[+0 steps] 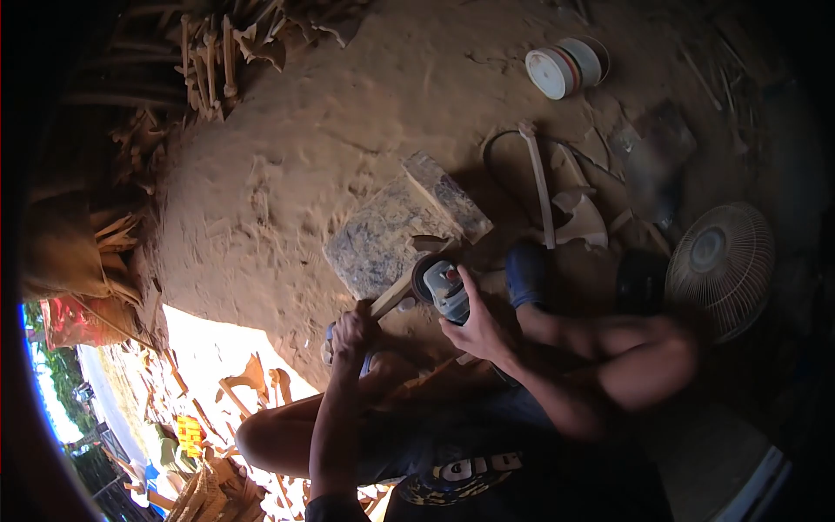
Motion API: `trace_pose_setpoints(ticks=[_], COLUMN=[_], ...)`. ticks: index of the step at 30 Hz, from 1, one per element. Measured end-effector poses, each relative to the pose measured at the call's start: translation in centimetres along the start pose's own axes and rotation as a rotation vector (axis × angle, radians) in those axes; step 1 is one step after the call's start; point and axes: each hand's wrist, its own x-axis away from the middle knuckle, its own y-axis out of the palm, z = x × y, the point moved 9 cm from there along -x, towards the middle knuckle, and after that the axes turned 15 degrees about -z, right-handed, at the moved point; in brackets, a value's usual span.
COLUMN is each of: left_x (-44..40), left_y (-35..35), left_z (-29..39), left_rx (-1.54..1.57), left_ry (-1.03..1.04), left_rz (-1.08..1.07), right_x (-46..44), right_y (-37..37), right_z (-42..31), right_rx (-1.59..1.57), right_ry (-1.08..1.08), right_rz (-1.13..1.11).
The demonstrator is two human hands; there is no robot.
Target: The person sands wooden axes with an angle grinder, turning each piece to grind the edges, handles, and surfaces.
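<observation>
My left hand (pixel 350 335) is closed around the near end of a long pale bone piece (pixel 393 294). The far part of that piece reaches under a round grinding disc (pixel 430 277), which seems to touch it. My right hand (pixel 483 329) grips an angle grinder (pixel 448 291) by its body, index finger stretched along the side. Just beyond both lies a flat stained stone slab (pixel 374 239), with a squared block (pixel 446 198) along its far right side. A small dark piece (pixel 428 244) rests at the slab's edge.
Loose bones (pixel 539 187) and a thin cable (pixel 489 157) lie right of the slab. A round fan guard (pixel 722 270) stands farther right, and a white bucket (pixel 548 74) lies tipped at the back. Bone heaps (pixel 209 65) and a sack (pixel 65 248) line the left.
</observation>
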Motion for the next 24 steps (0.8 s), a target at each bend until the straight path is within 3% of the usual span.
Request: trace_pose_setpoints(ticks=[2, 12, 17, 24], left_x=[-0.1, -0.6, -0.2, -0.4], left_y=[-0.1, 0.9, 0.6, 1.0], left_z=[0.0, -0.8, -0.3, -0.6], left_rx=[0.016, -0.004, -0.012, -0.045], left_ry=[-0.018, -0.023, 0.022, 0.051], left_rz=[-0.026, -0.031, 0.012, 0.022], right_x=[0.4, -0.2, 0.9, 0.8], right_y=[-1.2, 0.6, -1.6, -3.1], right_z=[-1.1, 0.9, 0.1, 0.9], right_rx=[0.043, 0.036, 0.014, 0.054], right_ry=[0.064, -0.063, -0.085, 0.056], right_rz=[-0.025, 0.005, 0.138, 0.089])
